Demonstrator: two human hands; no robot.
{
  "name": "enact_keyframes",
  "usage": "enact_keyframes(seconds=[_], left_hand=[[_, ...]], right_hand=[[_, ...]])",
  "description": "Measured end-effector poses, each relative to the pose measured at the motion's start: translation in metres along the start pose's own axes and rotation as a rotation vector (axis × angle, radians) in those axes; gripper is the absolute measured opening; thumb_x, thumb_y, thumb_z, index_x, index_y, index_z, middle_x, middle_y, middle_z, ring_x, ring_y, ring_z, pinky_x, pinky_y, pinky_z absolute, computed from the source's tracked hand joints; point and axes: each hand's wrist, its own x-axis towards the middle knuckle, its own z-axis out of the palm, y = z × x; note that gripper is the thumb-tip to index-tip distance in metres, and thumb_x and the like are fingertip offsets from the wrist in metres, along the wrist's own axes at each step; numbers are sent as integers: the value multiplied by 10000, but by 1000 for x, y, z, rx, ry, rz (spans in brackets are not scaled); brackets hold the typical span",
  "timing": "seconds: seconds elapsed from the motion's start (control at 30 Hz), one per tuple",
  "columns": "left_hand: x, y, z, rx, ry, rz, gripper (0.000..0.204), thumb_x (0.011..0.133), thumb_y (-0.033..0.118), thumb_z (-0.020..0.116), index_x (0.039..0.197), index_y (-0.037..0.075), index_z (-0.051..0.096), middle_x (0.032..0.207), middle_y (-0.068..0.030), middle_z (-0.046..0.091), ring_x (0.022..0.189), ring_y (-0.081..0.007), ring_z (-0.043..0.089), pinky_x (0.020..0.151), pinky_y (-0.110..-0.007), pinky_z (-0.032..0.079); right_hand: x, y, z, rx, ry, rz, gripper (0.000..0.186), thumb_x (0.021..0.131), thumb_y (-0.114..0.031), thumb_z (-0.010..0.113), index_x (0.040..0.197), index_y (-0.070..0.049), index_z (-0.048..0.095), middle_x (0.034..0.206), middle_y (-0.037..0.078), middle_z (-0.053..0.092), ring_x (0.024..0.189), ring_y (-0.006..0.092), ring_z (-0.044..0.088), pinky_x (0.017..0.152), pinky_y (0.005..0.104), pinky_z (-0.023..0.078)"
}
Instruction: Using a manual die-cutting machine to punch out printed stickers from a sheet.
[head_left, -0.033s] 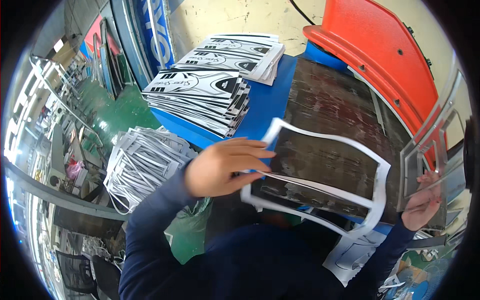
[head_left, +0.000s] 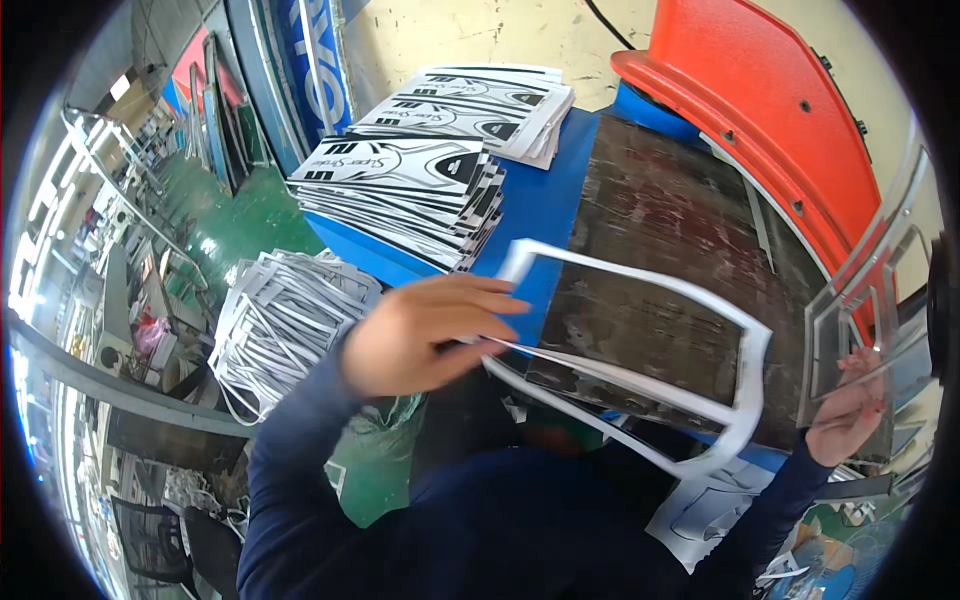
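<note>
Pinched in my left hand point(head_left: 425, 335) is a thin white cut-out sheet frame point(head_left: 738, 440), gripped by its left end. The frame is two outlines of waste sheet, slightly apart, hanging tilted above a dark worn board point(head_left: 660, 210). At the right edge, my right hand point(head_left: 846, 418) grips the lower part of a transparent panel point(head_left: 822, 335) with raised outlines, which stands upright; its fingers show through the panel. Behind my left hand are stacks of printed white-and-black sheets point(head_left: 400, 165) on a blue table point(head_left: 545, 190).
A heap of white cut-out frames point(head_left: 285, 325) lies at the left, beside my left forearm. A big red machine arm point(head_left: 770, 110) overhangs the board's far right. A printed white sheet point(head_left: 700, 520) lies low, near my right forearm. The green floor point(head_left: 240, 225) shows at the left.
My left hand has moved a little left and down, drawing the white frame with it toward the left. My right hand stays on the transparent panel.
</note>
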Motion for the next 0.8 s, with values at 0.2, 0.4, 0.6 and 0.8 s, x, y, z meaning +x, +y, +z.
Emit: enact_keyframes(seconds=[0.2,0.4,0.6,0.8], left_hand=[[-135,-7,-135,230,407,-491,272,792,-63,546,1016,-29,698,1106,-141,702,1175,-262,616,1020,-362,441],[-273,-83,-206,713,649,-660,366,845,-9,537,1194,-26,650,1202,-135,670,1176,-206,592,1044,-337,402],[-74,-114,-162,565,676,-469,219,926,113,644,1104,4,709,1092,-102,722,1045,-165,665,922,-287,483],[88,-181,-155,649,83,-327,316,813,233,759,1068,48,743,1063,-149,725,981,-304,684,891,-341,502]], right_hand=[[-8,-6,-32,-30,-19,13,813,976,-626,400,1342,95,489,1313,205,525,1146,272,499,996,402,345],[-13,7,-15,-3,103,59,816,971,-635,398,1318,96,500,1309,188,519,1134,270,489,979,401,347],[-16,11,-12,7,112,95,805,970,-636,400,1296,92,509,1299,182,514,1133,266,480,980,398,343],[-16,8,3,-9,114,79,770,971,-620,434,1263,85,534,1264,161,538,1057,238,512,940,384,384]])
